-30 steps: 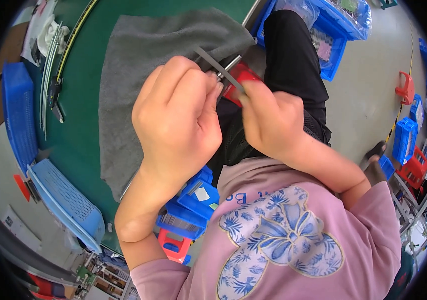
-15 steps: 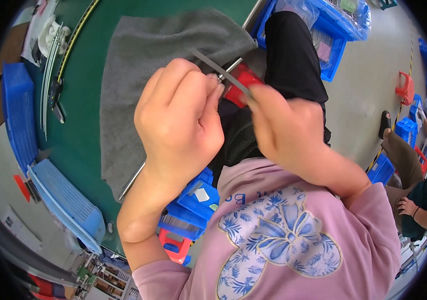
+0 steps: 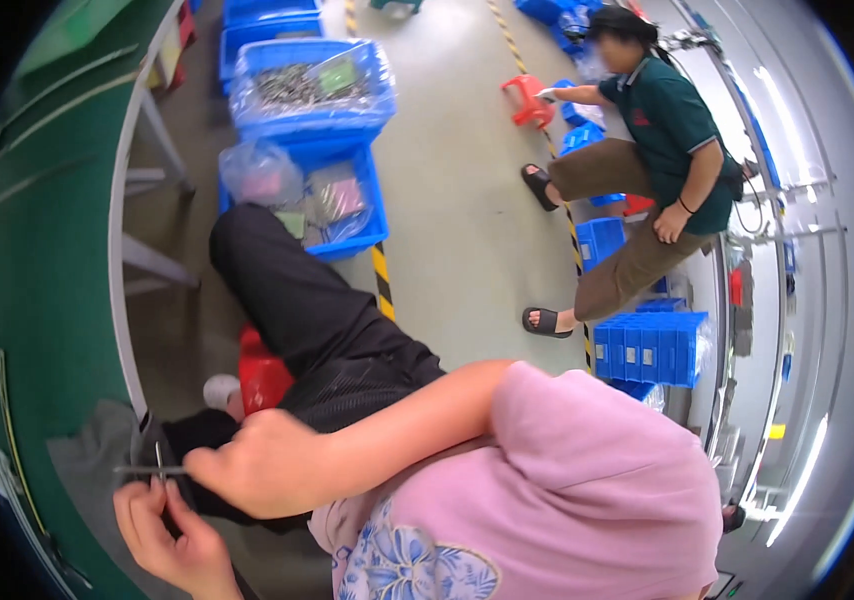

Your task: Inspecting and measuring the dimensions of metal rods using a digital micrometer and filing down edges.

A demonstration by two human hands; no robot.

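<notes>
My left hand is low at the left, its fingertips pinching a thin metal rod that points up between them. Closed round the end of a flat grey metal file is my right hand. The file lies across the rod, just above my left fingertips; whether the two touch cannot be made out. Under and beside the hands, a grey cloth hangs over the corner of the green table.
Blue bins with bagged metal parts stand on the floor beyond my knee. A red stool is beside my leg. To the right another person stands near a red stool and stacked blue crates.
The view has swung to the right, so the table and both hands now appear farther left and the other person is in fuller view. Both hands keep hold of the rod and file.
</notes>
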